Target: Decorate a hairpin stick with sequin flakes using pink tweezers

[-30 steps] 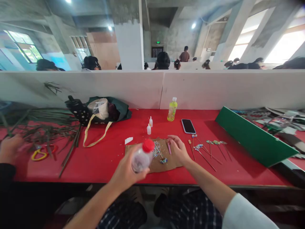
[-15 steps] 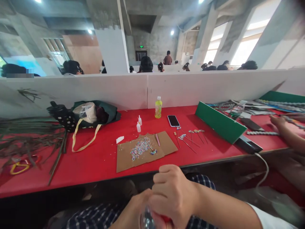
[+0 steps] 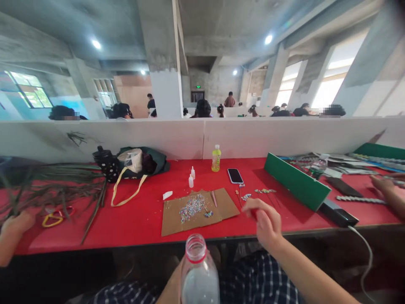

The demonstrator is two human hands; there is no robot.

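A clear plastic bottle (image 3: pixel 200 276) with a red neck ring stands upright and uncapped in front of me, low in the view. My left hand (image 3: pixel 181 270) grips it from behind and is mostly hidden by it. Over the table's front edge, my right hand (image 3: pixel 267 223) is raised with curled fingers, and a bit of red, apparently the bottle cap (image 3: pixel 253 213), shows between them. Beyond the bottle lies a cardboard sheet (image 3: pixel 172 223) bearing a pile of small colourful bits (image 3: pixel 193 207), a beaded stick (image 3: pixel 208 214) and a pink tool (image 3: pixel 214 198).
Small white bottles (image 3: pixel 191 181), a yellow-green drink bottle (image 3: pixel 216 158) and a phone (image 3: pixel 235 176) stand or lie behind the cardboard. A green board (image 3: pixel 297 181) borders the right side. Co-workers' hands (image 3: pixel 19 223) appear at both edges. A bag (image 3: pixel 158 160) and scissors (image 3: pixel 52 219) are left.
My right hand has left the bottle top and moved up and right, apparently with the cap. The bottle now shows upright and open. My view has tilted up and turned left.
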